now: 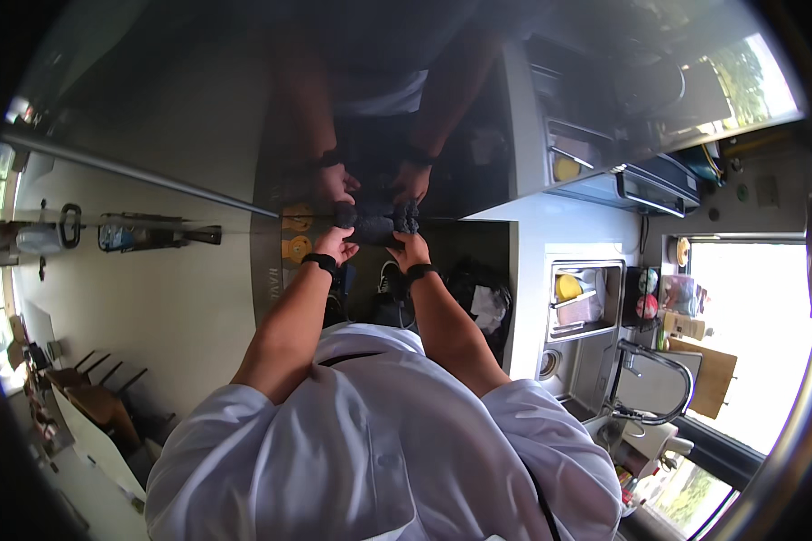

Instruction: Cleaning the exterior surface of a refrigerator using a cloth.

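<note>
In front of my torso, both hands hold a dark grey cloth (pixel 373 231), which looks folded or bunched. My left hand (pixel 337 247) grips its left end, with thumb and fingers on the edge. At the right end, my right hand (pixel 411 250) pinches the bunched part. Right before me stands a tall glossy dark panel (pixel 392 122), which mirrors the hands, forearms and cloth. The cloth is at or very close to the panel's surface; whether it touches cannot be told. Black bands circle both wrists.
A dark mat (pixel 265 270) with yellow flower prints lies by my feet. A black plastic bag (pixel 484 297) stands on the right, below the white counter (pixel 529 233). Farther right are a steel sink (pixel 585 301), an arched faucet (pixel 683 385) and a wooden cutting board (pixel 714 382). Chairs (pixel 101 406) stand left.
</note>
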A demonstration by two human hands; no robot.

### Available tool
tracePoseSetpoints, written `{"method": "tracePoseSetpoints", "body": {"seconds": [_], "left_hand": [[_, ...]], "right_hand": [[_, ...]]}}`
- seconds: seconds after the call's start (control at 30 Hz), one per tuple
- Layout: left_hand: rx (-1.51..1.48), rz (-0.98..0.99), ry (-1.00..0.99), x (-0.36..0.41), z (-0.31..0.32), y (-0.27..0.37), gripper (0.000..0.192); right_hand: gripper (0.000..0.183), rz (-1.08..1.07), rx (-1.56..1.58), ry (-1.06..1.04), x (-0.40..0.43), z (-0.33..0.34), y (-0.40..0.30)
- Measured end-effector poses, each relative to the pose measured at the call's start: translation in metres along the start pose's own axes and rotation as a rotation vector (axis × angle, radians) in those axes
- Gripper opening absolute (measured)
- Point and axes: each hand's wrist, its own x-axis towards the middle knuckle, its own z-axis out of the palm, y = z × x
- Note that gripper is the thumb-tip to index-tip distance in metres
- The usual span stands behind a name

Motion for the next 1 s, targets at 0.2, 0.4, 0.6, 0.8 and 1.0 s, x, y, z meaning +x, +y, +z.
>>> {"method": "tracePoseSetpoints", "body": {"seconds": [0.2,0.4,0.6,0.8,1.0], "left_hand": [[-0.048,0.062,-0.013,0.003,-0.073,0.028,0.028],[-0.165,0.037,-0.015,-0.005,-0.153,0.062,0.029],[-0.263,0.158,-0.059,-0.033,-0.244,0.130,0.024],[-0.280,0.250,0.005,-0.059,-0.306,0.167,0.019],[-0.365,0.333,-0.040,-0.065,-0.357,0.196,0.020]], "right_hand": [[0.036,0.053,-0.059,-0.036,-0.005,0.060,0.041],[0.040,0.008,-0.213,-0.048,-0.008,0.128,0.101],[0.040,-0.035,-0.320,-0.067,-0.021,0.229,0.169],[0.036,0.017,-0.336,-0.051,-0.039,0.295,0.222],[0.042,0.066,-0.378,-0.045,-0.033,0.347,0.253]]}}
